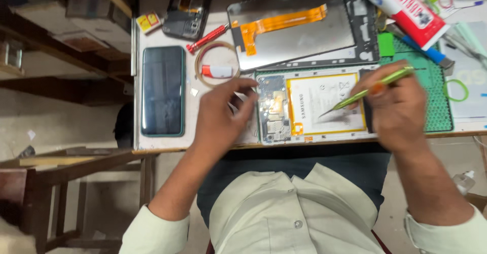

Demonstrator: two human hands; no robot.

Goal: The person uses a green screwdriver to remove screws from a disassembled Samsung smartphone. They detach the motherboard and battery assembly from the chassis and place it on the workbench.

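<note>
Right hand [401, 107] pinches green tweezers [368, 90] in a closed grip, thumb and forefinger pressed on the shaft near an orange band. The tweezer tip points down-left from the grip and rests on the white battery [324, 104] of an opened phone [309, 107]. That phone lies flat on the tabletop [167, 142], directly under and just left of the right grip, back cover off, circuit board [273, 107] exposed at its left end.

Left hand [220, 114] holds nothing; fingers loosely curled, forefinger and thumb bent toward each other, fingertips [248, 102] touching or just beside the left edge of the opened phone, near the board. Whether they press on it, cannot tell.

Beyond the left grip: a tape ring [199, 63] with a small red-and-white object inside, and a red screwdriver [208, 38]. Further left of that grip, a dark intact phone [162, 90] lies face up, well apart.

Beyond both grips: a detached screen panel [299, 38] with orange flex cable [274, 25]. Beyond the right grip: a green cutting mat [436, 107], partly under that hand, and a red-and-white tube [406, 10].
</note>
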